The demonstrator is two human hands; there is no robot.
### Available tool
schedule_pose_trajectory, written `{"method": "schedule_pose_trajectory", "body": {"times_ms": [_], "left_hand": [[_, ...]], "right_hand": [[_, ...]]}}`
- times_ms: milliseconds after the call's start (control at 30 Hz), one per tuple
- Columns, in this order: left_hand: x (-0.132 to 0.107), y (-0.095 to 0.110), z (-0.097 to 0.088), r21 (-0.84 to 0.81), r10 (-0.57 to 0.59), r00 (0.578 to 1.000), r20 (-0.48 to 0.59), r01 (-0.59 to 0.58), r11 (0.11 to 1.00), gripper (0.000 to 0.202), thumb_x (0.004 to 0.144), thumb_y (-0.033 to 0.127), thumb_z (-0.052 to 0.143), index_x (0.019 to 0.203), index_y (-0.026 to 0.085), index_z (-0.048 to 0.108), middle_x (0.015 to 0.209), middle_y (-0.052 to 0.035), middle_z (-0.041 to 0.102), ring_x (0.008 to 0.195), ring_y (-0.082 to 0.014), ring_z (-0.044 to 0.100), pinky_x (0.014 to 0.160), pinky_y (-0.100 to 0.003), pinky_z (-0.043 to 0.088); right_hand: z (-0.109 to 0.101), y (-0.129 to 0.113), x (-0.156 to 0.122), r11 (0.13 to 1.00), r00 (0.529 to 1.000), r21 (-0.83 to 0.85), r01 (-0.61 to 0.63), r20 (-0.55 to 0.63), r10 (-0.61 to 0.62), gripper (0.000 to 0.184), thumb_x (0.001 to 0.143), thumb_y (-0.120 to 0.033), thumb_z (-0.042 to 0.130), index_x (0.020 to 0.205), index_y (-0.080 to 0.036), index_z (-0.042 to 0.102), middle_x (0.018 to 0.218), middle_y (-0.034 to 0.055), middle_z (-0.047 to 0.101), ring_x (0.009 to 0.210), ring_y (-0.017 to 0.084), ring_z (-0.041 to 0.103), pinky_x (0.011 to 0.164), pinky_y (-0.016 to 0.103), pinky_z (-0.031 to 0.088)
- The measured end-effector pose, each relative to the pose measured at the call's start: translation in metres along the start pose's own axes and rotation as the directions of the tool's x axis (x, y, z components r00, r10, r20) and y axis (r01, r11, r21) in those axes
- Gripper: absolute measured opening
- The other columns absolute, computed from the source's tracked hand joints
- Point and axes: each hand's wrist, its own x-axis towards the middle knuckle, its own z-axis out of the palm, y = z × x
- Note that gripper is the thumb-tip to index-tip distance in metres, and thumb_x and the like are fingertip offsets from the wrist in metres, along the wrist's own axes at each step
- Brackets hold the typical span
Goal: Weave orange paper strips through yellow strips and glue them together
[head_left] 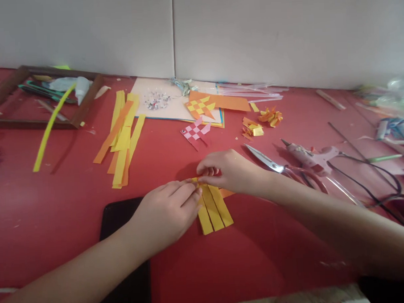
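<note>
Several yellow paper strips [214,209] lie side by side on the red table, fanning toward me. My left hand [173,211] is closed on their far left end, fingertips pinched together. From the right, my right hand [223,168] curls over the same far end, its thumb and fingers pressed on the paper. An orange strip [226,193] sticks out to the right beneath my right wrist. Beyond my hands rests a pink woven paper fish [195,132], and behind it an orange and yellow woven piece [200,108].
Loose yellow and orange strips [121,141] lie at left, near a wooden frame [36,123] holding tools and a glue bottle [82,89]. Scissors [265,160] and a glue gun [311,158] with its cord are at right. A black flat object [119,213] sits under my left arm.
</note>
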Motion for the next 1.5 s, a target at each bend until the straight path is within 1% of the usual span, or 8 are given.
{"method": "schedule_pose_trajectory", "body": {"times_ms": [100,267,533,767,1000,1200,1400,1500], "left_hand": [[-0.001,0.000,0.000,-0.006,-0.012,1.000,-0.021,0.012,1.000,0.023,0.092,0.019,0.052,0.102,0.008,0.070,0.098,-0.0110,0.072,0.089,-0.0249,0.069,0.075,-0.039,0.062],[-0.002,-0.001,-0.001,-0.001,-0.014,1.000,-0.020,0.014,1.000,0.023,0.092,0.020,0.052,0.103,0.010,0.070,0.097,-0.0104,0.071,0.088,-0.0243,0.069,0.075,-0.038,0.061],[0.000,0.003,-0.002,0.030,-0.009,0.999,0.051,0.008,1.000,0.030,0.094,0.025,0.050,0.116,0.010,0.064,0.100,-0.0110,0.069,0.089,-0.0247,0.067,0.074,-0.038,0.058],[0.000,0.008,-0.003,0.017,-0.026,0.996,0.088,0.024,1.000,0.037,0.094,0.034,0.051,0.118,0.009,0.064,0.106,-0.0131,0.066,0.094,-0.0283,0.065,0.076,-0.041,0.056],[0.000,0.007,-0.004,0.017,-0.031,0.994,0.105,0.029,0.999,0.036,0.093,0.033,0.052,0.117,0.009,0.064,0.104,-0.0123,0.066,0.094,-0.0279,0.064,0.077,-0.040,0.056],[0.000,0.007,-0.004,0.030,-0.034,0.995,0.095,0.031,0.999,0.037,0.092,0.034,0.055,0.117,0.009,0.064,0.102,-0.0124,0.066,0.090,-0.0275,0.065,0.074,-0.040,0.055],[0.000,0.007,-0.005,0.024,-0.025,0.995,0.098,0.023,0.999,0.037,0.091,0.034,0.056,0.118,0.009,0.063,0.103,-0.0133,0.066,0.093,-0.0274,0.065,0.077,-0.039,0.055],[0.000,0.007,-0.005,0.018,-0.030,0.995,0.091,0.028,0.999,0.036,0.091,0.033,0.057,0.117,0.009,0.063,0.105,-0.0138,0.066,0.094,-0.0278,0.065,0.077,-0.039,0.054]], "right_hand": [[-0.004,0.001,-0.001,0.999,1.000,-0.031,0.014,0.013,-0.014,0.010,0.082,-0.013,0.061,0.086,-0.019,0.069,0.081,-0.0017,0.071,0.070,0.009,0.060,0.064,0.020,0.042],[-0.006,0.003,-0.002,0.999,0.999,-0.033,0.027,0.038,-0.025,0.009,0.081,-0.017,0.064,0.090,-0.018,0.068,0.082,-0.0004,0.070,0.072,0.011,0.062,0.064,0.021,0.043],[-0.004,0.003,-0.002,0.997,0.998,-0.046,0.055,0.033,-0.053,0.011,0.084,-0.016,0.059,0.091,-0.018,0.067,0.086,0.0008,0.070,0.074,0.011,0.062,0.066,0.022,0.043],[-0.002,0.005,-0.003,0.993,0.995,-0.069,0.098,0.013,-0.097,0.012,0.087,-0.016,0.055,0.093,-0.017,0.066,0.087,0.0022,0.069,0.073,0.012,0.059,0.066,0.024,0.043],[0.001,0.003,-0.001,0.998,0.999,-0.052,0.042,0.005,-0.042,0.006,0.086,-0.020,0.063,0.090,-0.016,0.065,0.081,0.0014,0.068,0.070,0.011,0.058,0.064,0.022,0.041],[0.004,0.005,-0.001,0.996,0.998,-0.047,0.070,-0.004,-0.070,0.010,0.085,-0.025,0.066,0.088,-0.015,0.065,0.081,0.0018,0.068,0.070,0.011,0.058,0.064,0.022,0.041],[0.004,0.002,-0.001,0.998,0.998,-0.050,0.048,-0.043,-0.050,0.003,0.084,-0.016,0.062,0.084,-0.016,0.066,0.075,0.0004,0.066,0.067,0.010,0.056,0.062,0.022,0.039],[0.005,0.004,-0.002,0.997,0.997,-0.038,0.062,-0.052,-0.064,0.004,0.084,-0.018,0.062,0.085,-0.016,0.066,0.075,0.0005,0.066,0.067,0.010,0.056,0.063,0.022,0.039]]}}
